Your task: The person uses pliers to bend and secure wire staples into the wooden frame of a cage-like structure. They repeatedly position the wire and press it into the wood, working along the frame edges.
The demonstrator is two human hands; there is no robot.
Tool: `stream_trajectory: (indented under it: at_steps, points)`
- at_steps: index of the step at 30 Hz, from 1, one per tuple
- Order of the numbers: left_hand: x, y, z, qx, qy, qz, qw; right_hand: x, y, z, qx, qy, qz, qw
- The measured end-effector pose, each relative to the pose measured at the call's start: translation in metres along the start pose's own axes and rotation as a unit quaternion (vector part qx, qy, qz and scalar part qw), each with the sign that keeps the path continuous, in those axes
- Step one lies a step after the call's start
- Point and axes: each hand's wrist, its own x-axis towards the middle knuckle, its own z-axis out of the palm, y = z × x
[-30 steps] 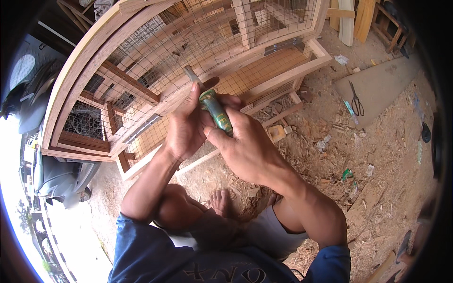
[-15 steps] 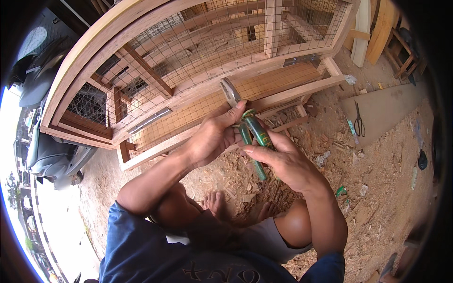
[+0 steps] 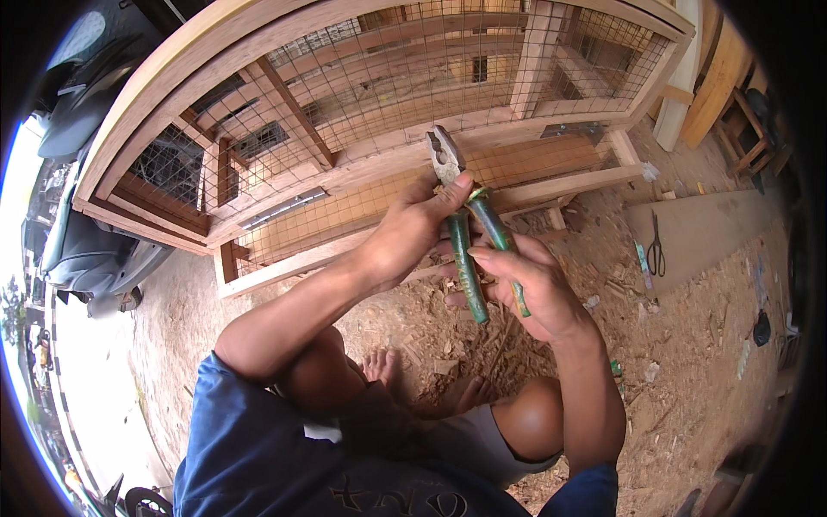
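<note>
Both my hands hold a pair of pliers (image 3: 468, 258) with green handles and a metal head pointing away from me. My left hand (image 3: 412, 226) pinches the tool near its pivot, thumb on top, just below the jaws. Around the handles closes my right hand (image 3: 538, 284), its thumb lying by the right handle and some fingers behind. The two handles stand apart, and the jaws look slightly parted. Behind the pliers stands a wooden frame (image 3: 362, 172) covered with wire mesh (image 3: 379, 86); the plier head overlaps its lower rail in view.
Wood shavings (image 3: 672, 379) litter the ground around my bare feet. Black-handled scissors (image 3: 656, 250) lie on a flat board (image 3: 706, 233) to the right. Timber planks (image 3: 715, 77) lean at the far right. A parked motorcycle (image 3: 95, 224) is at the left.
The pliers have turned more upright and shifted slightly right and up, with their handles spread wider. The view has shifted a little, and both hands keep hold of the tool.
</note>
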Motion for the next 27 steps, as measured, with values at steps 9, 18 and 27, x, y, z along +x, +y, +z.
stream_trajectory:
  at_steps: [9, 18, 27]
  points:
    - [-0.003, 0.005, 0.005, -0.014, 0.015, -0.013, 1.000, -0.001, -0.003, 0.000, 0.043, -0.035, -0.009, 0.998]
    - [-0.007, 0.010, 0.008, 0.003, 0.029, -0.017, 0.999, 0.004, -0.001, -0.005, 0.114, -0.095, -0.007, 0.989]
    - [-0.004, 0.010, 0.006, 0.003, 0.052, -0.005, 0.999, 0.009, 0.002, -0.004, 0.152, -0.101, -0.016, 0.983]
